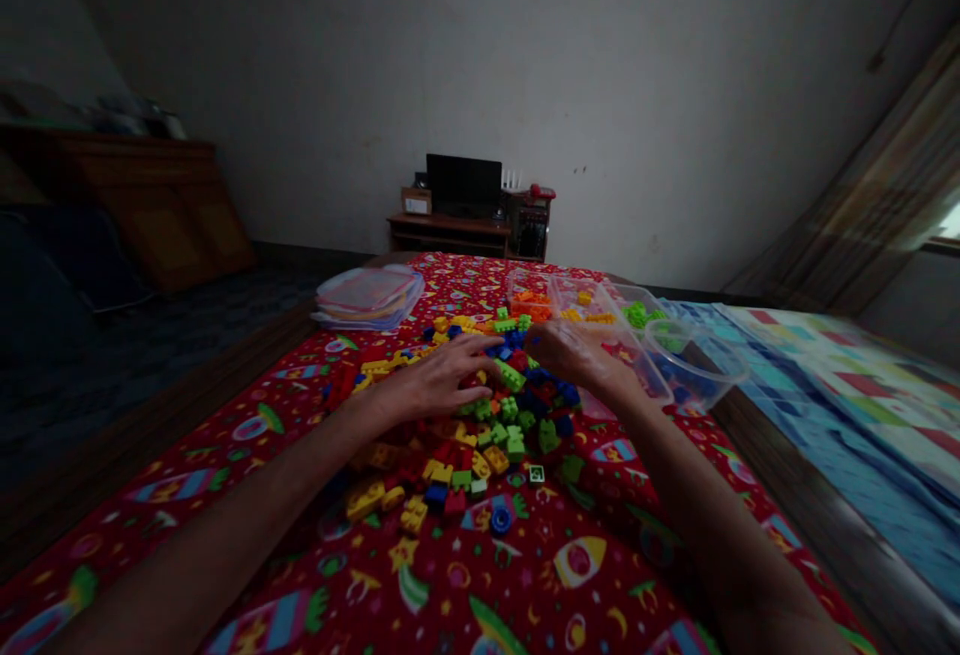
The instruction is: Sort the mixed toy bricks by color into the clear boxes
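Red cloth (457, 575) carries the brick pile (515, 442); to its right, clear boxes (568, 291) hold orange bricks (532, 305), yellow bricks (600, 318), green bricks (639, 314); the round tub (720, 375), blue ones. Left hand (450, 375), fingers parted, over the pile; right hand (566, 347) curled, can't tell if it's gripping.

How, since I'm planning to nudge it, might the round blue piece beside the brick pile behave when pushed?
The round blue piece would probably slide rather than roll, as it appears to lie flat on the patterned cloth. Tipped on edge, it might roll, given its circular outline. It is likely light and stiff, as it looks like moulded plastic.
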Tool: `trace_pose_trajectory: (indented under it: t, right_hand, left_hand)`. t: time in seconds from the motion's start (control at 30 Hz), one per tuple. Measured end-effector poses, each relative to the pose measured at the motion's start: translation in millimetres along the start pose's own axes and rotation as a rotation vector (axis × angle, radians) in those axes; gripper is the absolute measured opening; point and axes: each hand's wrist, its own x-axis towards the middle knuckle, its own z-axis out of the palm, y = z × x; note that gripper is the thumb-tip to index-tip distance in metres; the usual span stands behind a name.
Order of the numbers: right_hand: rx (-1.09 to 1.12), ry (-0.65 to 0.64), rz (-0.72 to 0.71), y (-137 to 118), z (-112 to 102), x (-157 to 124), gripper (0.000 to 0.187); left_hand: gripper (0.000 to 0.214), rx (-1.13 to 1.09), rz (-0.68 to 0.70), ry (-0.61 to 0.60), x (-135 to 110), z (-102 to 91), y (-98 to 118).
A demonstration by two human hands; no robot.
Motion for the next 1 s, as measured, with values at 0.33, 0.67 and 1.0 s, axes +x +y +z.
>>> trace_pose_trajectory:
  t: [0.33, 0.67, 1.0]
  right_hand:
    - [0.001, -0.022, -0.107, -23.4, 17.7, -11.7, 0.032]
    - [0.072, 0.088, -0.166, -40.1, 39.2, -5.0, 0.026]
    - [0.296, 0.125, -0.131, -38.8, 22.9, 1.1, 0.014]
  left_hand:
    - [0.042, 0.029, -0.286, 0.157, -5.8, 13.6, -41.1]
    - [0.037, -0.111, -0.354, 0.121, -4.0, 5.7, -37.2]
    - [0.039, -0.117, -0.336, 0.092, -3.9, 5.2, -33.9]
